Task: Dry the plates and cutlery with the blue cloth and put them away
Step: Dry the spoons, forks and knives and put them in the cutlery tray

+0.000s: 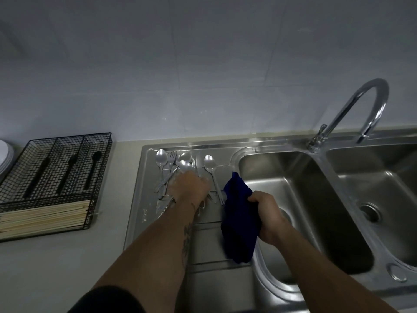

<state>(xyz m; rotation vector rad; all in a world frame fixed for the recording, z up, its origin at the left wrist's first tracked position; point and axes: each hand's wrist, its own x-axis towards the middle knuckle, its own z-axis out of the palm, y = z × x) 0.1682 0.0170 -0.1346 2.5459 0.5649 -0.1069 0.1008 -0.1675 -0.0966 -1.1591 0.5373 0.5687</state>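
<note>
Several steel spoons [161, 157] and a fork [172, 157] lie in a heap on the steel draining board [209, 240] left of the sink. My left hand [189, 185] rests on that heap with its fingers curled over the handles; whether it grips one I cannot tell. One spoon [209, 164] lies apart just right of that hand. My right hand [268, 216] is closed on the bunched dark blue cloth [239, 224], which hangs over the board's right edge. A stack of white plates [5, 157] shows at the far left edge.
A black wire cutlery tray [67, 163] sits on the counter at left, holding black-handled cutlery and pale chopsticks [45, 216] in front. Two steel sink basins [300, 199] lie to the right, with a curved tap [370, 105] behind them. A tiled wall stands behind.
</note>
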